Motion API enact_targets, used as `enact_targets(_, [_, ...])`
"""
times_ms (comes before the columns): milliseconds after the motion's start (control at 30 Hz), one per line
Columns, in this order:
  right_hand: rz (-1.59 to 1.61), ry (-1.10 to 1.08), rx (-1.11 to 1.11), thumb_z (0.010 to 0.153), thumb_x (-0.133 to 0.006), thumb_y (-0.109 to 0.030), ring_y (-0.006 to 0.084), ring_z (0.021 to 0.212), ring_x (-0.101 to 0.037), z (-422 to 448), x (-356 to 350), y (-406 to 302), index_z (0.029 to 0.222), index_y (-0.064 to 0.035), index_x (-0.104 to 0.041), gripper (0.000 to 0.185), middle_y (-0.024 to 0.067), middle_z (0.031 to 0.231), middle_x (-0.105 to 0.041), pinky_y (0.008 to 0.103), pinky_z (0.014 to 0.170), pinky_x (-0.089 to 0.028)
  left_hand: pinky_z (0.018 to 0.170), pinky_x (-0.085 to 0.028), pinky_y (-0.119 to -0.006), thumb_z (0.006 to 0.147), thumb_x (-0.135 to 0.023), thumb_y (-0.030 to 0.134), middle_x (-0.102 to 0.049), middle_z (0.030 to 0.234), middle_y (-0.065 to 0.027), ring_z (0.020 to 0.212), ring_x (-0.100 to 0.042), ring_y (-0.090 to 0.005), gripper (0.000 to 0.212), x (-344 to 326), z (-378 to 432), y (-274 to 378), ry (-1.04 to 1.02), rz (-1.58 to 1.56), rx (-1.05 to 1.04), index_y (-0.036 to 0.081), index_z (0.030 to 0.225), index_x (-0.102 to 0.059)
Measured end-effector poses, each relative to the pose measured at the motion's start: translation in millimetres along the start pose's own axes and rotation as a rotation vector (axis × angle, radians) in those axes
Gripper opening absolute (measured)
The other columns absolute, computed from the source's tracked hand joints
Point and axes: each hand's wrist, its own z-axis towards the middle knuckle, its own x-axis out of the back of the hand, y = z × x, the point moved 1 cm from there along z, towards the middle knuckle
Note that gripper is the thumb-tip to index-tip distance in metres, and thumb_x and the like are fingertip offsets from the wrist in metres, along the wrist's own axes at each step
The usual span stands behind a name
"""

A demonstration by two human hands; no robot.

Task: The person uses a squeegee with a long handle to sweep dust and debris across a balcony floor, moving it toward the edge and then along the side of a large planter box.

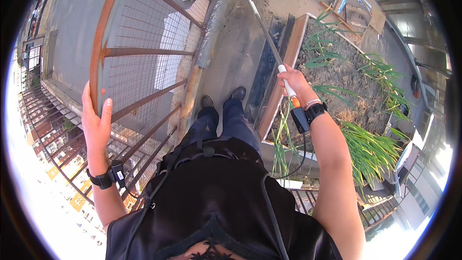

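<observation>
My right hand (294,81) is closed around the white grip of a long metal pole (267,36), which slants away over the floor to the upper left. An orange part shows at the grip's near end. My left hand (96,115) rests against the rusty top rail (98,43) of a metal railing, its thumb on one side and its fingers on the other. Wire mesh (144,36) fills the railing. Beside my right hand lies a raised planter bed (296,39) of soil with green leafy plants (371,148). The pole's far end touches or hovers near the floor; I cannot tell which.
Both my shoes stand on a narrow concrete walkway (231,50) between the railing and the planter. A dark board or sheet (267,65) lies along the planter's side. Wooden frame pieces (352,7) are beyond the bed. Cables run from both wrist devices.
</observation>
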Motion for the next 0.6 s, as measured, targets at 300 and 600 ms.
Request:
enact_targets(300, [0.002,-0.132,-0.333,0.088,-0.064,-0.003,0.0135,0.046,-0.052,-75.4,4.7,65.9,0.142,-0.0069,-0.047,0.057,0.0056,0.065,-0.056,0.0287,0.038,-0.036,0.100,-0.045,-0.037,0.100,-0.058,0.020,-0.062,0.128,-0.0157,0.117,-0.059,-0.0259,0.058,0.2,-1.6,-2.3,0.003,-0.016,-0.036,0.003,0.151,-0.036])
enact_targets(600, [0.068,0.055,-0.095,0.089,-0.064,-0.006,0.0158,0.044,-0.051,-8.1,50.7,30.4,0.139,-0.0058,-0.049,0.052,0.0048,0.066,-0.055,0.0322,0.036,-0.041,0.097,-0.046,-0.038,0.100,-0.058,0.021,-0.062,0.126,-0.0153,0.115,-0.059,-0.0256,0.058,-1.8,-1.9,6.9,-0.010,-0.022,0.038,0.004,0.151,-0.035])
